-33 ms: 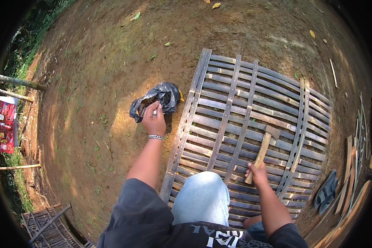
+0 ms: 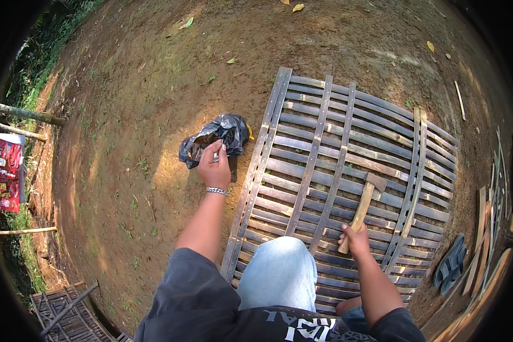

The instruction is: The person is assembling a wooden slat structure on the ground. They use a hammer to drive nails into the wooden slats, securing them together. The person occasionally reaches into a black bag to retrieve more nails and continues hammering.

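Note:
My right hand point(image 2: 356, 238) grips the wooden handle of a hatchet point(image 2: 361, 212). The grey metal head lies over the slats of a bamboo panel point(image 2: 308, 159), pointing away from me. Off the panel's left edge, a crumpled black plastic bag point(image 2: 231, 132) rests on the ground with its mouth gaping, dark brownish contents showing inside. My left hand point(image 2: 214, 165) is at the near side of that mouth, thumb and fingertips pinched together. Whatever sits between them is too small to make out. My knee covers part of the panel's near side.
Dark sandals point(image 2: 450, 265) and long wooden strips point(image 2: 483, 245) lie right of the panel. Bare earth point(image 2: 125, 114) stretches left and far, with scattered leaves. A red banner point(image 2: 4, 174) and poles point(image 2: 31, 114) stand at the far left. A slatted bamboo structure point(image 2: 74, 313) is at lower left.
My left hand has shifted very slightly to the right at the bag's mouth. My right hand and the hatchet look unmoved.

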### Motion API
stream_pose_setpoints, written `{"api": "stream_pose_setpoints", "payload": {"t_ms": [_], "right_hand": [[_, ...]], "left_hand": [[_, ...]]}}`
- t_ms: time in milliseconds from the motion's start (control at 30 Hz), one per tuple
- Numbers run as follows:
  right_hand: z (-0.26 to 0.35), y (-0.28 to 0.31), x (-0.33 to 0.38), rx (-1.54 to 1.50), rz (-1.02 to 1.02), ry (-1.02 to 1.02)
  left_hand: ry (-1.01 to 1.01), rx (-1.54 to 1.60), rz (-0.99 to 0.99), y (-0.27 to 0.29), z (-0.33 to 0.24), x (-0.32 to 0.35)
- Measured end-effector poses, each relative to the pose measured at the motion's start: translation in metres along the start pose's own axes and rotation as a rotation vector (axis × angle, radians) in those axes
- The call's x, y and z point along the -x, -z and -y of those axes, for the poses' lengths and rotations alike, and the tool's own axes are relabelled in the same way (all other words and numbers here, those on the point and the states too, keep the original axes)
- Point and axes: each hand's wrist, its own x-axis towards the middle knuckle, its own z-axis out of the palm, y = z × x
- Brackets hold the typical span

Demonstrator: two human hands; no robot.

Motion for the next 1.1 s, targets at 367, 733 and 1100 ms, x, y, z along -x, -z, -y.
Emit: {"api": "stream_pose_setpoints", "payload": {"t_ms": [367, 733, 1100], "right_hand": [[0.033, -0.018, 0.023, -0.268, -0.024, -0.104], [0.211, -0.057, 0.124, -0.457, 0.631, 0.209], [0.224, -0.052, 0.152, -0.269, 0.555, 0.239]], "left_hand": [[-0.025, 0.585, 0.529, -0.003, -0.133, 0.038], [-0.201, 1.011, 1.224, 0.036, -0.264, 0.039], [-0.296, 0.950, 1.311, 0.043, -0.277, 0.039]]}}
